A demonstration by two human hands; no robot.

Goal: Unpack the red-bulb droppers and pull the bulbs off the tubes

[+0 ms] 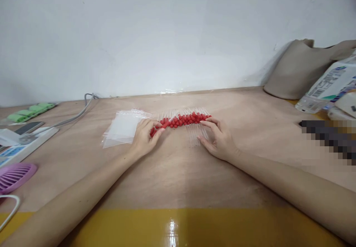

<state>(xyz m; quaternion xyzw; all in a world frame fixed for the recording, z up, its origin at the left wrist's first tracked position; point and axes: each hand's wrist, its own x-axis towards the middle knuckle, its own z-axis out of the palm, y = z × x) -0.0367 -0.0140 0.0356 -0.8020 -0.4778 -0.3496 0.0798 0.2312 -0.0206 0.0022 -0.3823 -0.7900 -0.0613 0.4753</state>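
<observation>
A row of thin clear tubes with red bulb ends, like droppers (191,119), lies across the middle of the table. Their red ends cluster together, with clear stems pointing toward the wall and some toward me. At the left end of the row, my left hand (146,134) is closed, thumb and fingers pinching red-ended droppers; how many is hidden. One pale stem slants up and right from that grip. My right hand (219,137) is at the right end, its fingers curved and apart, fingertips beside or touching the outermost red ends. Nothing shows gripped in it.
Clear zip bags (122,126) lie overlapped left of the row. Farther left are a power strip (41,137), a phone (29,127), a green packet (32,112) and a pink fan (18,176). At right stand a grey-brown container (294,69) and a plastic pack (328,84).
</observation>
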